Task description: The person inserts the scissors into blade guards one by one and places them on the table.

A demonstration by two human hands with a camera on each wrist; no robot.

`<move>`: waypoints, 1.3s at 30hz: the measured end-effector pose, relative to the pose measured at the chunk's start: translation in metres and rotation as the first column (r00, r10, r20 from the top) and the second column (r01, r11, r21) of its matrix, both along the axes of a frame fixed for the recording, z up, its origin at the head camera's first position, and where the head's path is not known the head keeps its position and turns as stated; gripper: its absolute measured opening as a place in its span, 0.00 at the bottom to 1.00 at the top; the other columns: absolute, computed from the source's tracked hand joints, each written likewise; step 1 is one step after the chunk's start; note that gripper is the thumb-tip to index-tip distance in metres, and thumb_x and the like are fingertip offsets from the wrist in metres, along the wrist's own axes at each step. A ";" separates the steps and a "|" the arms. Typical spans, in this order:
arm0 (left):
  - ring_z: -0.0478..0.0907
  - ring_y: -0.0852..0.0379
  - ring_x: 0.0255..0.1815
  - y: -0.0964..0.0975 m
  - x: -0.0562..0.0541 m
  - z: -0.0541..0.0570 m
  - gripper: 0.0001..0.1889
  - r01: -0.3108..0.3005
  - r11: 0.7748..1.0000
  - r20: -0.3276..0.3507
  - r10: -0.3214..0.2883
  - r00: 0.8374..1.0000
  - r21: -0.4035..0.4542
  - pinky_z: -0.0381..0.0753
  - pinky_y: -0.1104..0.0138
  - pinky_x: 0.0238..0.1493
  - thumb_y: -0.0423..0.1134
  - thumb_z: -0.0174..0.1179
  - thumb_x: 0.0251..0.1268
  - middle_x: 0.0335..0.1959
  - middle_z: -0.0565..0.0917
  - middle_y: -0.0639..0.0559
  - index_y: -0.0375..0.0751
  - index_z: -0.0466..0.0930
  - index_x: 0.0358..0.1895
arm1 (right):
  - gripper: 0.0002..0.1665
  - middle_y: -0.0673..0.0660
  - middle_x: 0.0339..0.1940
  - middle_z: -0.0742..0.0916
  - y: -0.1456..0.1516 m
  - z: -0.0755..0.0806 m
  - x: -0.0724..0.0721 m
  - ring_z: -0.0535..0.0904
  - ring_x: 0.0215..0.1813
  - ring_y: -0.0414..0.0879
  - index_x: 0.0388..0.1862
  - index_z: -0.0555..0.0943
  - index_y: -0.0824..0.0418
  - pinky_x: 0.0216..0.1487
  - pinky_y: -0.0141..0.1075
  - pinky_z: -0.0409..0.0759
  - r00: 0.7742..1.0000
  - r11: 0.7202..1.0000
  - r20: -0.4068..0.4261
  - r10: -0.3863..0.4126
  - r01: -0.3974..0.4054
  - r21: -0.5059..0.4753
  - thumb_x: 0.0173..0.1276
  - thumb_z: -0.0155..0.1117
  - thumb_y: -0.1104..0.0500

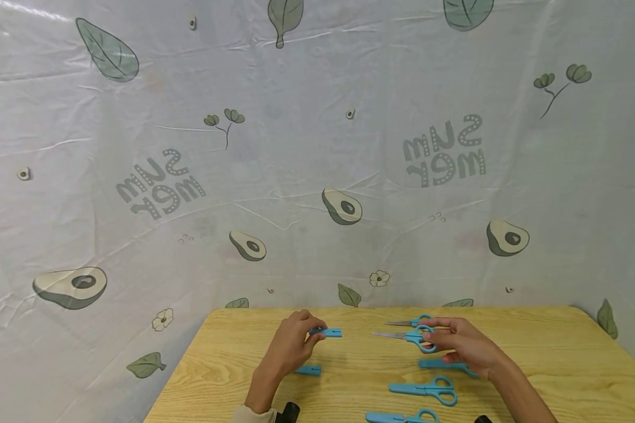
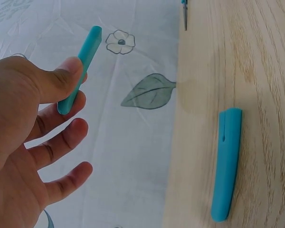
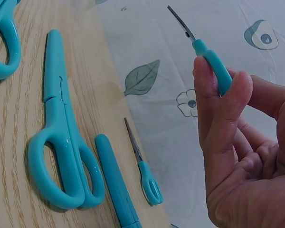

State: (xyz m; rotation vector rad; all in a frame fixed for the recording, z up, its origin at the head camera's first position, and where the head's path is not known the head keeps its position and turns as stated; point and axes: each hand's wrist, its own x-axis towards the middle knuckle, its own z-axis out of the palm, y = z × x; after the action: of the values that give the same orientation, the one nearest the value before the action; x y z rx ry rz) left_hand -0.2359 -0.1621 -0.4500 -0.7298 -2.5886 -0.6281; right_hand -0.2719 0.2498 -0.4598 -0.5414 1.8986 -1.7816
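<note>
My left hand (image 1: 291, 346) pinches a blue scissors sheath (image 1: 333, 332) between thumb and fingers above the table. In the left wrist view that sheath (image 2: 89, 52) stands tilted, with the other fingers spread below it. To the right, my right hand (image 1: 468, 345) holds scissors (image 1: 415, 336) by their blue handles, bare blades pointing left toward the sheath. The right wrist view shows these scissors (image 3: 218, 73) edge-on between thumb and fingers. A second empty sheath (image 2: 228, 161) lies on the table near my left hand. Behind the held scissors lies another unsheathed pair (image 3: 141, 164).
Sheathed scissors lie in a column at the right: one pair (image 1: 438, 364) under my right hand, one (image 1: 415, 388) nearer, and one (image 1: 388, 418) at the bottom edge. The wooden table (image 1: 233, 335) meets a patterned plastic sheet (image 1: 296, 164) at its back.
</note>
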 end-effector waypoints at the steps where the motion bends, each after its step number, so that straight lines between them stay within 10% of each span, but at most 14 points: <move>1: 0.80 0.53 0.41 0.000 0.000 0.000 0.06 0.001 1.000 -0.001 -0.001 1.000 0.001 0.76 0.64 0.43 0.39 0.69 0.74 0.40 0.83 0.54 0.47 0.91 0.49 | 0.36 0.47 0.48 0.92 0.000 0.000 0.000 0.90 0.48 0.39 0.83 0.61 0.73 0.34 0.29 0.84 1.000 1.000 -0.001 0.001 -0.001 0.001 0.87 0.56 0.55; 39: 0.76 0.60 0.40 0.028 -0.005 0.005 0.07 0.018 1.000 0.001 -0.018 1.000 0.018 0.74 0.69 0.42 0.41 0.69 0.73 0.40 0.84 0.55 0.48 0.92 0.49 | 0.41 0.48 0.47 0.92 -0.013 0.003 0.003 0.90 0.47 0.39 0.83 0.56 0.79 0.34 0.29 0.84 1.000 1.000 0.006 -0.026 0.026 0.012 0.86 0.58 0.55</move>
State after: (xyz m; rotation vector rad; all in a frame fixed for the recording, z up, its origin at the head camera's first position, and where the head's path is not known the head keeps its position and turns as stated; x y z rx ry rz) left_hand -0.2405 -0.1341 -0.4451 -0.7480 -2.5764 -0.6570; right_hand -0.2690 0.2364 -0.4570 -0.5087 1.9193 -1.7843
